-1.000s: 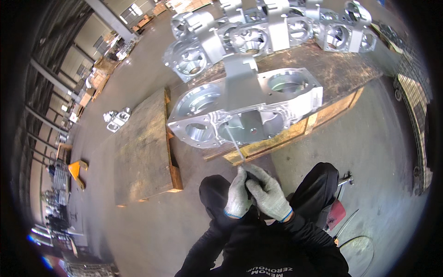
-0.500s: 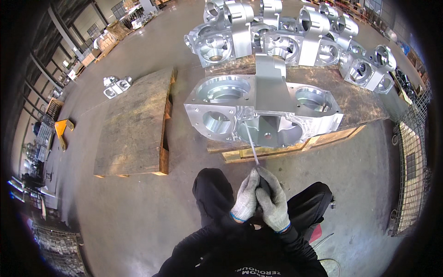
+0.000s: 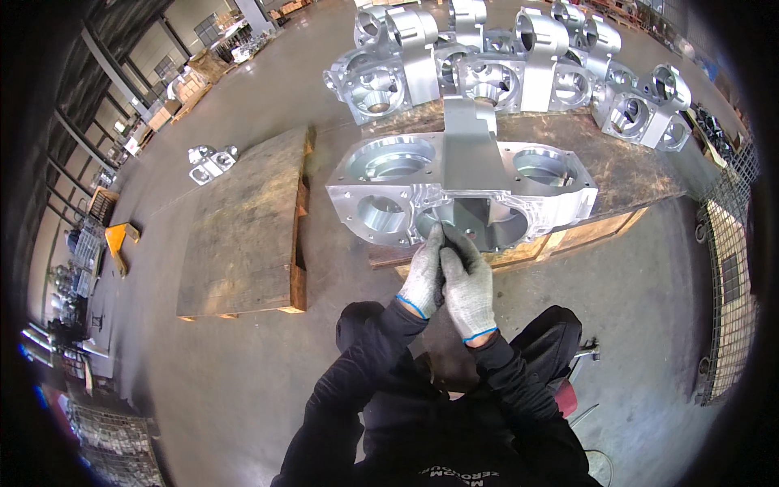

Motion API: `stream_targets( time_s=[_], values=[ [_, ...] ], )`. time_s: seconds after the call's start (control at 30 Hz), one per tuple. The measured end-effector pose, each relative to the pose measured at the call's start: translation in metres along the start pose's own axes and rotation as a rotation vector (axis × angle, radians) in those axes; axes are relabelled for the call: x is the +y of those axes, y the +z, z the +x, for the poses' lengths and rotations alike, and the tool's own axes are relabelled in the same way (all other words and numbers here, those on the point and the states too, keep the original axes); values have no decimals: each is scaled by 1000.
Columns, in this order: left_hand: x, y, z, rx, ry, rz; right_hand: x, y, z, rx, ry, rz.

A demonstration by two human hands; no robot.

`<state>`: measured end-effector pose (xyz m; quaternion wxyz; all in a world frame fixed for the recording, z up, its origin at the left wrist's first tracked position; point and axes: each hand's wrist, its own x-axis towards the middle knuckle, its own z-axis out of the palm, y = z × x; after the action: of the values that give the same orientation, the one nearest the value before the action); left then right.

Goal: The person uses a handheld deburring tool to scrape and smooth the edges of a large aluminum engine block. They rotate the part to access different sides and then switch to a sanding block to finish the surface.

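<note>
A large machined aluminium casting (image 3: 462, 183) with round bores lies on a low wooden pallet (image 3: 592, 231) in front of me. Both my hands wear grey gloves with blue cuffs and press together at the casting's near face, by a round bore (image 3: 475, 223). My left hand (image 3: 423, 280) and my right hand (image 3: 469, 286) close around a thin dark tool (image 3: 453, 252). Most of the tool is hidden between the fingers. Its tip reaches the edge of the bore.
A bare wooden pallet (image 3: 243, 219) lies on the concrete floor to the left. Several more aluminium castings (image 3: 454, 65) stand behind the big one. A small casting (image 3: 209, 161) sits on the floor far left. A wire mesh cage (image 3: 730, 300) stands on the right.
My hands have moved forward from above my knees up to the casting's near face. The long thin shaft seen earlier is now mostly hidden, and the view has tilted down toward the casting.
</note>
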<state>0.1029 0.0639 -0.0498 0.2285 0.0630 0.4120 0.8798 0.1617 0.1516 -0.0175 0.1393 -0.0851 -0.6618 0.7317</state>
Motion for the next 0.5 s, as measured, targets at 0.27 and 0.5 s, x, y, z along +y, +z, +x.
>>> stream_targets(
  time_s=[0.27,0.5],
  values=[
    [-5,-23,-9,75,120,366,20,21,-14,105,21,197],
    [-12,-25,-17,231,-332,191,25,23,-24,177,141,196]
  ],
)
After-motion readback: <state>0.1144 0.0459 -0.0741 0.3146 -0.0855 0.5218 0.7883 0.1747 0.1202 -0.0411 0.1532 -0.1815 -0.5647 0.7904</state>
